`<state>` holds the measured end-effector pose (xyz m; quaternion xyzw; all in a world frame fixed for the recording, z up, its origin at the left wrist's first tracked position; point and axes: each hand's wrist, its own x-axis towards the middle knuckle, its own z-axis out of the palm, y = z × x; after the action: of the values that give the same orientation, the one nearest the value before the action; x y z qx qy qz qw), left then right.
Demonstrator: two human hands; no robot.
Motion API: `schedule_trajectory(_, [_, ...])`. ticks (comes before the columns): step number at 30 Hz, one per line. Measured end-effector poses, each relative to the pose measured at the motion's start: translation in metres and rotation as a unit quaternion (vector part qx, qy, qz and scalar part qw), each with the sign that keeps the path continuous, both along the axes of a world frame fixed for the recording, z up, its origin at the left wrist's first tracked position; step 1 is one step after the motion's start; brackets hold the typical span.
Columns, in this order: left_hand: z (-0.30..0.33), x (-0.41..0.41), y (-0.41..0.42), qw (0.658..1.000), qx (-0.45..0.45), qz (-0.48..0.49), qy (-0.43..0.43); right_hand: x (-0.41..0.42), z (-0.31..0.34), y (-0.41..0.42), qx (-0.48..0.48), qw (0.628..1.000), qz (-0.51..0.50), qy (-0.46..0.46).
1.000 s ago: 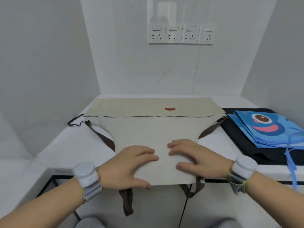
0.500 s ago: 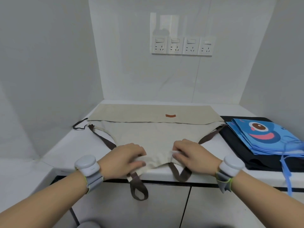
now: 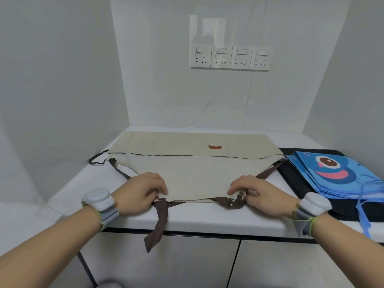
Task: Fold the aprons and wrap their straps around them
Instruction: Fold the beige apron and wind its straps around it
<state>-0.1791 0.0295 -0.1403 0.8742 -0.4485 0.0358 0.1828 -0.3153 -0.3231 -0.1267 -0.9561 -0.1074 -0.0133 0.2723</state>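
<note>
While hands pinch corners, beige apron (image 3: 193,173) flat.

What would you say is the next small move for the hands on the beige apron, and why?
Probably lift the near edge and carry it toward the far flap. The left hand and right hand each pinch a near corner of the beige apron, whose far part is already folded over.

The left hand (image 3: 141,192) and right hand (image 3: 255,194) are covering the near corners of the beige apron (image 3: 193,173), hiding how the fingertips are gripping there. The blue apron (image 3: 336,175) is running off the right edge, its straps trailing out of sight. Under it, black fabric (image 3: 291,175) is showing only in part
</note>
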Motion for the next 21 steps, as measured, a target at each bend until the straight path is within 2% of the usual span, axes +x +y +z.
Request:
schedule_trajectory(3, [0.006, -0.005, 0.012, 0.997, 0.008, -0.017, 0.073, -0.007, 0.002, -0.008, 0.028, 0.999, 0.0, 0.03])
schedule_trajectory(7, [0.008, -0.008, 0.014, 0.994, 0.002, -0.018, 0.104, -0.005, -0.004, -0.006, 0.025, 1.0, -0.012, -0.013])
schedule_trajectory(12, [0.011, -0.011, 0.009, 0.985, -0.09, 0.019, 0.145, -0.006, 0.003, -0.006, 0.094, 0.995, -0.035, -0.013])
schedule_trajectory(17, [0.022, -0.009, -0.003, 0.962, -0.207, 0.06, 0.167, 0.002, 0.006, -0.004, 0.143, 0.988, -0.06, -0.015])
schedule_trajectory(21, [0.025, 0.01, -0.028, 0.947, -0.249, 0.145, 0.145, 0.031, 0.009, 0.003, 0.153, 0.976, -0.132, -0.08])
